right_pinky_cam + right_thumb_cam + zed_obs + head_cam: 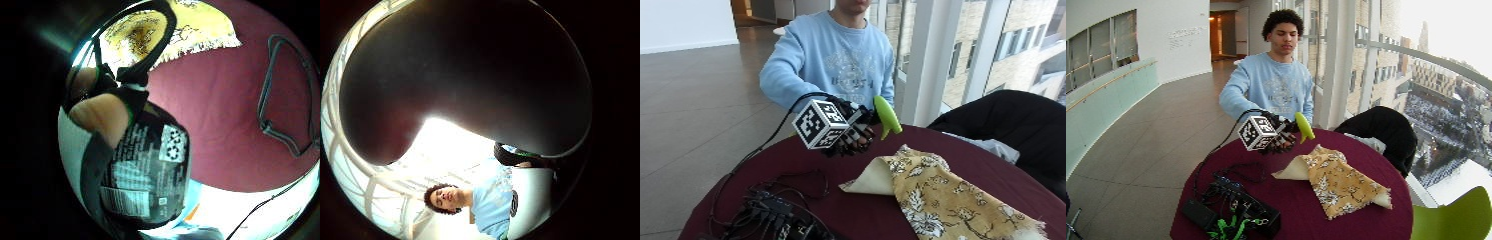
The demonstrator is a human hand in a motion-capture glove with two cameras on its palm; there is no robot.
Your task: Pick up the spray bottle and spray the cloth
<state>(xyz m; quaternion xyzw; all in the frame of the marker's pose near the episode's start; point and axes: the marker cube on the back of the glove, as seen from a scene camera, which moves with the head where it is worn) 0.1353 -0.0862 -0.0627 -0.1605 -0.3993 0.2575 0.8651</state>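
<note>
In the outside view my gloved right hand (853, 132) holds the spray bottle (887, 116) in the air above the far left part of the round maroon table (986, 165). Its fingers are curled round the bottle's body, and the green spray head sticks up to the right of the hand. The yellow flowered cloth (939, 195) lies folded on the table, just right of and below the hand. The little finger side palm view shows the bottle's white body with its dark label (150, 170) close to the palm, over the tablecloth and the cloth's fringed edge (200, 30).
A tangle of black cables and a box (773, 215) lies at the table's near left. A black jacket (1013, 120) hangs on a chair at the right. A green chair (1452, 220) stands by the table. A grey cable loop (285, 100) lies on the tablecloth.
</note>
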